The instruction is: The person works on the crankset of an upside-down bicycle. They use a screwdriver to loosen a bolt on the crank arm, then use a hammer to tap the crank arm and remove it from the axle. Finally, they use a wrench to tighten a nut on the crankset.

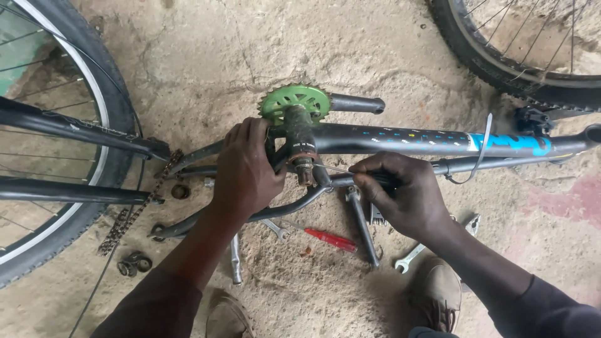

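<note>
Bracing the bike frame with your left hand, you've got those fingers wrapped tight round the tubes right beside the rusty axle stub, while your right hand is clenched round a dark handle whose thin metal shaft pokes across to the base of that stub. Both grips closed, then, left on the frame, right on the tool. Here's the worry: that shaft looks slender and the tip sits on rusty, greasy metal just a finger's reach from your left knuckles, so a hard push could skid it off and straight into that hand. I can't tell exactly what the tip is seated on, it's too small to make out. Above your left hand the green toothed chainring is close enough that a jolt could carry your fingers onto the teeth. The frame lies on its side on rough concrete, so leverage might roll it under you. Below your right wrist lie a red screwdriver, spanners and a loose crank arm; beyond your left forearm sit the slack chain and small rings, easy to kick away with a shoe.
</note>
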